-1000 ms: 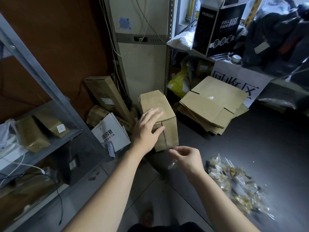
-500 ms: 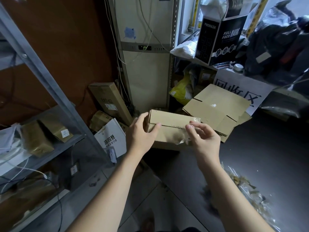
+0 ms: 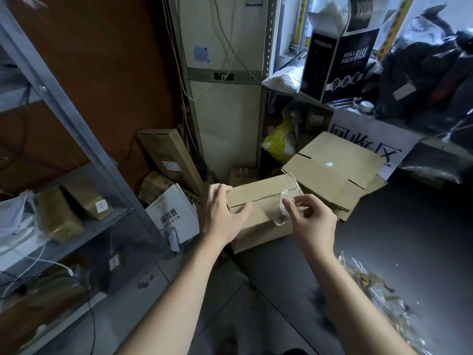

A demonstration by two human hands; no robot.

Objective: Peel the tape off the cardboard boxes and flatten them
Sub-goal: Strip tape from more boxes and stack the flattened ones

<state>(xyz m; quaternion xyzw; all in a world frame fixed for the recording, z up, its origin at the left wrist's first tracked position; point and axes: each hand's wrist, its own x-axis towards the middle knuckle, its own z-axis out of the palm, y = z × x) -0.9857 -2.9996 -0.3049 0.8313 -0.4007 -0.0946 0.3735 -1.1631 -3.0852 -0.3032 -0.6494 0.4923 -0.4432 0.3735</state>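
Note:
A small brown cardboard box [image 3: 261, 201] is held up in front of me, long side across. My left hand [image 3: 222, 213] grips its left end, thumb on the front face and fingers over the top. My right hand [image 3: 309, 219] pinches a strip of clear tape [image 3: 281, 213] that curls away from the box's right part. Behind the box lies a stack of flattened cardboard boxes [image 3: 332, 172] on the dark floor.
A heap of peeled tape scraps [image 3: 378, 293] lies at the lower right. A metal shelf [image 3: 76, 139] with small boxes stands on the left. A tall cabinet [image 3: 225, 116], a long carton [image 3: 169, 157], a white paper bag [image 3: 174, 213] and a black mask box [image 3: 337, 65] crowd the back.
The box went from standing on the floor to being lifted and turned sideways by my left hand. My right hand rose to it and now pulls tape off its right part.

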